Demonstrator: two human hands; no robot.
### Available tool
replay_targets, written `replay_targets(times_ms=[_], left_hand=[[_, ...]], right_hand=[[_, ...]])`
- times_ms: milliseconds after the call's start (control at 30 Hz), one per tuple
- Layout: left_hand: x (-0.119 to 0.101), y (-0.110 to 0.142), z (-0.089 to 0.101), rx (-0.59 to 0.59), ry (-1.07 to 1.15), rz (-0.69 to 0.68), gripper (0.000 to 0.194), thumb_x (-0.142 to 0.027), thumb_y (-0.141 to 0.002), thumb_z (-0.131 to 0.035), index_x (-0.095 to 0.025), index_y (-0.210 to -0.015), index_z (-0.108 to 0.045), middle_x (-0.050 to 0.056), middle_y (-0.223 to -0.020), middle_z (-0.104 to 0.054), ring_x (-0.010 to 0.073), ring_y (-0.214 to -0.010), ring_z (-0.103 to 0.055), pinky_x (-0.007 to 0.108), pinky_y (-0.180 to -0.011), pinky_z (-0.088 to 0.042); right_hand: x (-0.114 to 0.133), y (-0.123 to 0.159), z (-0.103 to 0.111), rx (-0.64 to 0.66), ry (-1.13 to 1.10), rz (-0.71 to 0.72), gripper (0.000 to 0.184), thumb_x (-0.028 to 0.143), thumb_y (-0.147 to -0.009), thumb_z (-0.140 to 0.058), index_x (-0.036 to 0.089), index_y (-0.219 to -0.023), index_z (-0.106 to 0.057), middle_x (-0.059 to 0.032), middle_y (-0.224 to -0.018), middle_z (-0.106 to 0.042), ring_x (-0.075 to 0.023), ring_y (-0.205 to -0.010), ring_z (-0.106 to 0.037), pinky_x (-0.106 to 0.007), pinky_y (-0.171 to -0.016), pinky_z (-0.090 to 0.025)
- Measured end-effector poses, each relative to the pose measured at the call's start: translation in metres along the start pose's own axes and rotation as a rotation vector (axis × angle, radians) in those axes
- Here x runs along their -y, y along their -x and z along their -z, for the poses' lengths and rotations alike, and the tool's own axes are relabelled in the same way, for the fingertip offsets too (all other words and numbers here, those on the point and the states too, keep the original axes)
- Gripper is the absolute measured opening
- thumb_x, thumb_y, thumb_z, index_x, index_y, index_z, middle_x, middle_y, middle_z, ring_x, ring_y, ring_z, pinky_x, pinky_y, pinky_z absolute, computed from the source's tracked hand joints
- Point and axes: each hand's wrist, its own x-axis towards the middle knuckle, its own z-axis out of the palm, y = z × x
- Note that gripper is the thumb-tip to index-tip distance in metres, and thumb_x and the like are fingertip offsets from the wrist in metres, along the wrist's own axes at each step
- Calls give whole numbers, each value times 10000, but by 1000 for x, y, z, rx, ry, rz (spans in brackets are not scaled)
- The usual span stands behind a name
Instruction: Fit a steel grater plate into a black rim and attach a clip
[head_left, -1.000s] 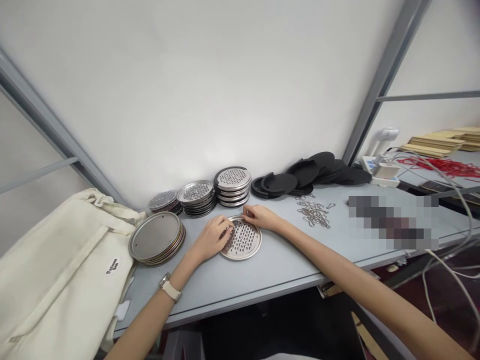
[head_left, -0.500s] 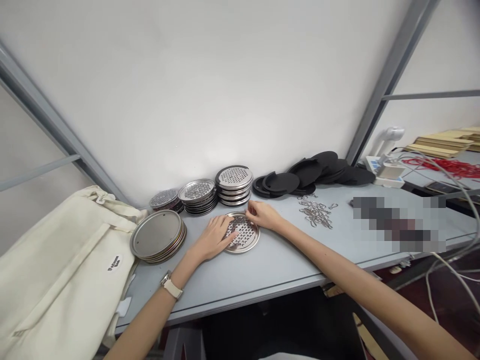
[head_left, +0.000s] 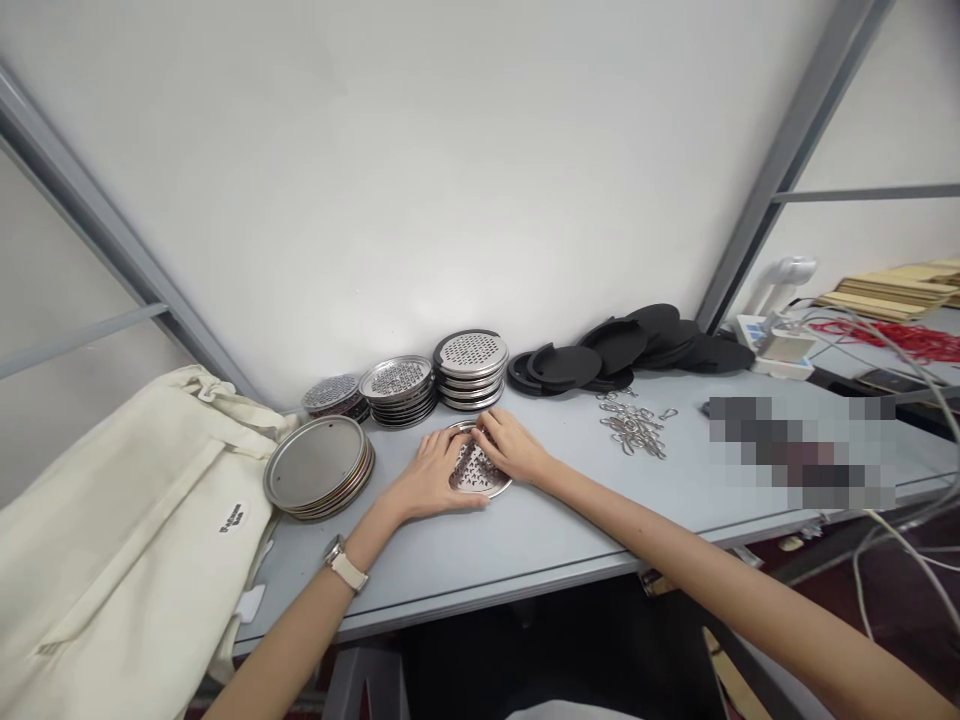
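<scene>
Cream bag (head_left: 135, 510), contents hidden | perforated metal disc (head_left: 475, 472) on tabletop (head_left: 570, 540) | my left hand (head_left: 433, 476) and right hand (head_left: 516, 448) curved over its edge; whether gripping, I cannot tell

Metal discs, black round pieces and small clips spread across a pale grey table (head_left: 570, 525).
A stack of plain discs (head_left: 315, 465) sits at left, with three perforated stacks (head_left: 472, 355) along the far side; one perforated disc (head_left: 475, 472) lies flat, nearer the front edge. Right of center, overlapping black pieces (head_left: 566, 368) rest behind loose metal clips (head_left: 634, 430); a white power strip (head_left: 780, 366) lies far right.
</scene>
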Motion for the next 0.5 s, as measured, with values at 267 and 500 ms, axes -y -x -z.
replay_targets(times_ms=[267, 500], left_hand=[[-1, -2, 0, -40, 66, 7, 978, -642, -554, -718, -219, -1341, -321, 125, -1311, -404, 326, -1183, -393, 501, -1013, -300], [2, -3, -4, -94, 110, 39, 1028, -603, -492, -771, -228, -1335, -319, 119, -1267, -419, 325, -1171, -394, 493, -995, -318]], right_hand=[[0, 0, 0, 16, -37, -7, 181, 281, -971, -307, 195, -919, -458, -64, -850, -556, -202, -827, -507, -333, -796, -398], [-1, 0, -1, 25, -58, 4, 182, 280, -974, -301, 198, -916, -453, -56, -834, -567, -200, -807, -499, -334, -794, -394]])
